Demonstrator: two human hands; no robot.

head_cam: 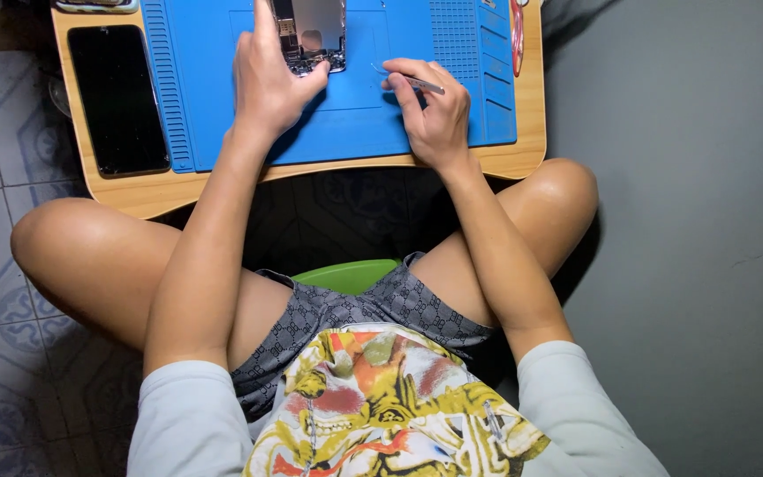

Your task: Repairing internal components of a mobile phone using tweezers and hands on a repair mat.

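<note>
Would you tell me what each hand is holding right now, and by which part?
The right hand pinches metal tweezers near their middle. The left hand presses on the lower left edge of the opened phone, steadying rather than lifting it.

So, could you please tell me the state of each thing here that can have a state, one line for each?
Opened phone: back cover off, insides showing, lying flat on the blue mat.
Black phone: screen dark, lying flat on the wooden table.
Tweezers: pinched in the fingers, tip near the mat.
Left hand: pressing on the opened phone.
Right hand: closed around the tweezers.
</note>
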